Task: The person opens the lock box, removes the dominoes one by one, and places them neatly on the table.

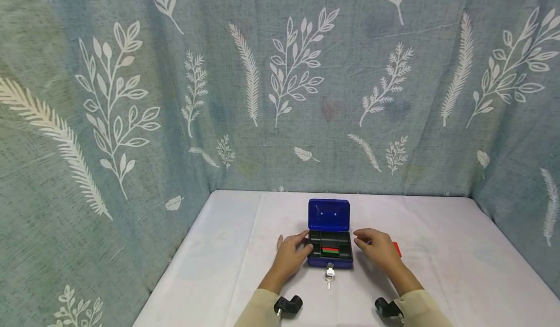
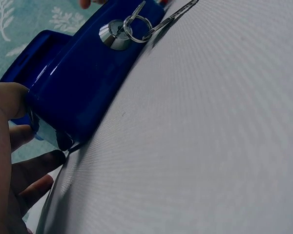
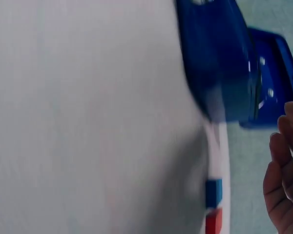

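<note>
Steadying the box looked like the step in hand: you had the lidded dark-blue metal cash box [image 1: 342, 265] between your hands, in from the desk's [image 1: 442, 249] far edge and well apart from both far corners. Its glossy blue lid [image 1: 329, 210] stood raised, and a flat red-and-green block [image 1: 330, 250] lay in the front middle compartment of its black divided tray [image 1: 314, 238]. Silver metal keys [image 1: 329, 279] hung from the front lock.

Your left hand [image 1: 288, 258] touched the box's left side, thumb at the top edge, the other fingers spread loosely. Your right hand [image 1: 378, 249] was just beside the right edge, fingers softly bent, nothing visible in its grasp. Both forearms slanted inward, wrists low.

A small blue block [image 3: 214, 193] and a small red block [image 3: 214, 222] sat on the desk, to the right of the box. If filling the tray was your aim, the next move called for the right hand to pinch one of them while the left kept the box still.
</note>
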The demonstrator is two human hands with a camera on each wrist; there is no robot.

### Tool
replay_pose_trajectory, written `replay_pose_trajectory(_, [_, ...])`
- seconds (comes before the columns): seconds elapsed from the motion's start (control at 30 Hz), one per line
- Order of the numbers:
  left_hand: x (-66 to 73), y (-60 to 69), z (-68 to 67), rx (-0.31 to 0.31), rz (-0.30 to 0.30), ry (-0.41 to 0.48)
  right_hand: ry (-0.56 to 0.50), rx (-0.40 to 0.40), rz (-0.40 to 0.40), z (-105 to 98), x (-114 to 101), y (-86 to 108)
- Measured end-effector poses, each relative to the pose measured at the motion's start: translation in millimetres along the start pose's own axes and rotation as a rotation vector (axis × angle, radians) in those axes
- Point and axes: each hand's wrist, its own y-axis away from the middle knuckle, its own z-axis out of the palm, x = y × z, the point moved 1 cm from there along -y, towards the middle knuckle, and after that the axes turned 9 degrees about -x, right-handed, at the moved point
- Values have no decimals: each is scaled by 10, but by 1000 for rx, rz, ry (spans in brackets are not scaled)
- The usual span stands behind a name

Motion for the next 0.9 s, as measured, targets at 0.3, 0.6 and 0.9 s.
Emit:
replay_pose_trajectory(0.3, [-7, 24, 2, 3, -5, -1, 7, -17, -35, 199, -179, 14])
replay_pose_trajectory(0.6, [-21, 29, -18, 8, -4, -10, 17, -76, -69, 350, -353, 9])
replay_pose_trajectory(0.9, [0, 12, -8, -12, 0, 2, 187, -151, -139, 415, -456, -7])
